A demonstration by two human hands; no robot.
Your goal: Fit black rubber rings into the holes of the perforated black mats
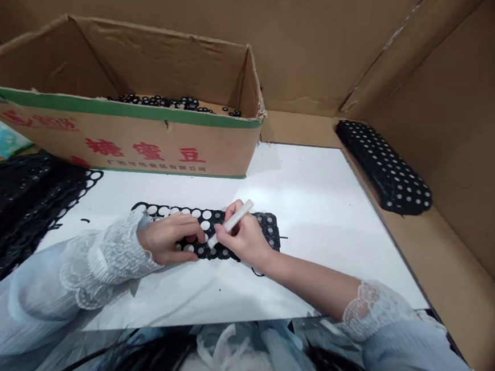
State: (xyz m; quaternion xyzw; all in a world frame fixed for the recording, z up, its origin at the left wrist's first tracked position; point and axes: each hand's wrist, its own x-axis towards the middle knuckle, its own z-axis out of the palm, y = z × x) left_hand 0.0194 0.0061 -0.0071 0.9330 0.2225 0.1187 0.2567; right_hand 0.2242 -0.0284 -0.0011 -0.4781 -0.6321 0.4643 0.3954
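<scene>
A black sheet [272,228] with rows of round holes lies flat on the white board [314,213]. White shows through the holes on its left part, while those toward the right look filled with grey. My left hand [171,238] rests on the left part of the sheet, fingers apart and bent against it. Gripped in my right hand [246,237] is a white stick-like tool [239,215], slanted, its lower tip on the sheet close to my left fingertips. The palm side of my right hand is hidden.
A cardboard box [148,137] holding small black rings stands at the back left. Stacked black perforated sheets [14,207] lie at the left. A black bundle with pale dots [384,167] lies at the right, beside cardboard walls.
</scene>
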